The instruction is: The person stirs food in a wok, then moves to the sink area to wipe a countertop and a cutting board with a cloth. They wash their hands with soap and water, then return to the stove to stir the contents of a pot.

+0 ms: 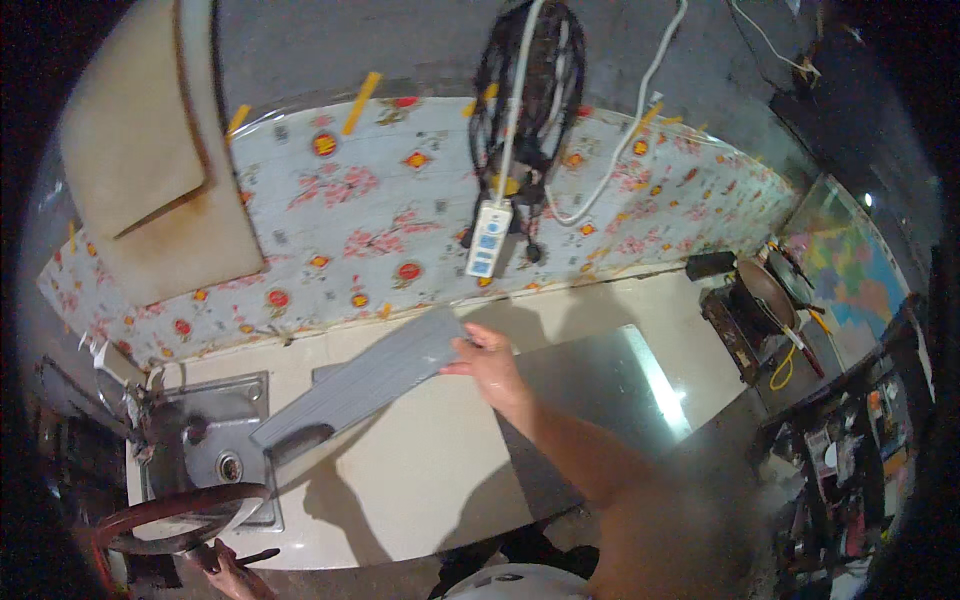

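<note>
My right hand (491, 367) grips one end of a long grey board (367, 375), which slants over the pale countertop (420, 480) towards the sink. An oblong hole or handle slot shows near the board's far end. At the lower left, my left hand (229, 574) is closed around something dark, beside a round pan-like vessel (187, 517) with a reddish-brown rim; its exact kind is unclear. That vessel overlaps the front corner of the steel sink (262, 412). A drain is visible in the sink's basin.
A dark glossy panel (577, 375) lies on the counter right of my right hand. Pans (765, 292) stand at the far right. A white power strip (489, 240) and coiled black cables hang at the wall. Large tan boards (150, 150) lean at the upper left.
</note>
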`<control>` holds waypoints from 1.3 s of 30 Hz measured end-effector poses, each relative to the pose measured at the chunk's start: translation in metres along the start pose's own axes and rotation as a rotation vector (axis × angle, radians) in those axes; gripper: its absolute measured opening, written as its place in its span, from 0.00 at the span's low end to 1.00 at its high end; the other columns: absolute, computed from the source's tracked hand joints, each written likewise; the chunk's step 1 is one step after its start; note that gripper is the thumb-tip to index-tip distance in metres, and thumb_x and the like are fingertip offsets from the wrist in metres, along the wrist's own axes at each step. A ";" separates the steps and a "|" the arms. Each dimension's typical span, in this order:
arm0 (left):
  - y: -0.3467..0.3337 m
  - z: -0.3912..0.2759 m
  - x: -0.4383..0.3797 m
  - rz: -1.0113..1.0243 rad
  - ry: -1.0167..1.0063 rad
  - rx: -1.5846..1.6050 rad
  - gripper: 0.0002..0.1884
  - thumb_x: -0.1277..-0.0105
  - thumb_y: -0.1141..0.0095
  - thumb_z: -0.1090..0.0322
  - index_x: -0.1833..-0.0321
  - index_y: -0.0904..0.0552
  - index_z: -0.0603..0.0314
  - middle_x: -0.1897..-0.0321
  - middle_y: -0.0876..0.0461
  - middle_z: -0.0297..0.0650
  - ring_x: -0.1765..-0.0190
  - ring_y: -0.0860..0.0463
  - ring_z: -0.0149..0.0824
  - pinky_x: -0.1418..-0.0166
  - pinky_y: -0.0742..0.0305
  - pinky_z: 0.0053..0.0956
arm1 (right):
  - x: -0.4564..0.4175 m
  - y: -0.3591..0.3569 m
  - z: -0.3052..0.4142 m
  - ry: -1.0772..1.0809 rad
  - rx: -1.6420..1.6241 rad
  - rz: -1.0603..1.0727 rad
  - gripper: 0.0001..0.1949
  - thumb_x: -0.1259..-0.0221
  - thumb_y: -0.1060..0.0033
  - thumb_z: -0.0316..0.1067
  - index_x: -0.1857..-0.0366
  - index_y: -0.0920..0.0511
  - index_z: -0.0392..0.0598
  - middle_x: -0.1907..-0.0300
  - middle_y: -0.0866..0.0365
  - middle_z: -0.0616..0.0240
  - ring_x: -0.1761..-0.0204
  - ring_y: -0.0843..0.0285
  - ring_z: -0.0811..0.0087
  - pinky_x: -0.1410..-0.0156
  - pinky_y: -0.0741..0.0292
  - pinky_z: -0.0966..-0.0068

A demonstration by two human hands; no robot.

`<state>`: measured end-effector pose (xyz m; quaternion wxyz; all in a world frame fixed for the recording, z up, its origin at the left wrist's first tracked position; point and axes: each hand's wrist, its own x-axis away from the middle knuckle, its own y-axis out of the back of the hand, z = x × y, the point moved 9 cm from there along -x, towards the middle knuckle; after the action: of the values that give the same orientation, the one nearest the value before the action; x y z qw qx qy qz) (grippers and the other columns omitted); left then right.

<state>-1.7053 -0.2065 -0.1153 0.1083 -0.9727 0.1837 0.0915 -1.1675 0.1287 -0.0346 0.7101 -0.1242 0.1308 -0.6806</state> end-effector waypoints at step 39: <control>-0.323 -0.051 0.341 0.179 0.099 0.024 0.21 0.40 0.45 0.75 0.44 0.32 0.65 0.63 0.29 0.34 0.67 0.32 0.24 0.65 0.36 0.19 | -0.220 0.817 0.004 -0.511 0.365 -0.825 0.11 0.45 0.49 0.28 0.57 0.27 0.43 0.56 0.26 0.59 0.59 0.23 0.58 0.59 0.22 0.62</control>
<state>-1.2641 -0.0401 -0.0831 0.1023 -0.9544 0.2760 0.0504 -0.4118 0.3836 -0.3170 0.4023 -0.2017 -0.2273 -0.8636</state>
